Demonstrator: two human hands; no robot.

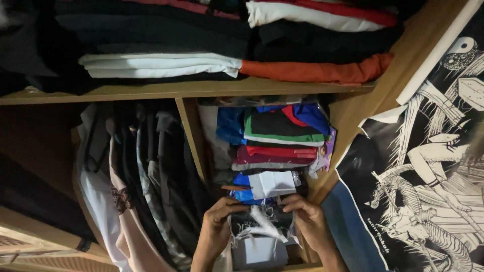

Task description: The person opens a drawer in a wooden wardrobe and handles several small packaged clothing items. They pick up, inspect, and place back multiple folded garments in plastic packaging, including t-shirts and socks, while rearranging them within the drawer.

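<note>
Two hands meet at the bottom centre of the frame, and both grasp the same packet. Your left hand holds its left edge, with the fingers curled over the top and the thumb side toward the packet. Your right hand holds the right edge in the same way, fingers bent around the upper corner. The packet is a clear plastic bag with a dark folded cloth and a white print inside. It is in front of the lower part of the small compartment, between your two hands.

Just behind the packet, in the centre of the frame, stands a pile of other bagged clothes: blue, green, black, red and white ones, stacked on each other. A white packet lies directly above your fingers, very near to them.

At the centre left, hanging clothes fill the next compartment, separated by a wooden divider. Across the upper part of the frame runs a shelf with folded clothes, dark, white and orange. At the right side of the frame you see a black-and-white poster on the open door.
</note>
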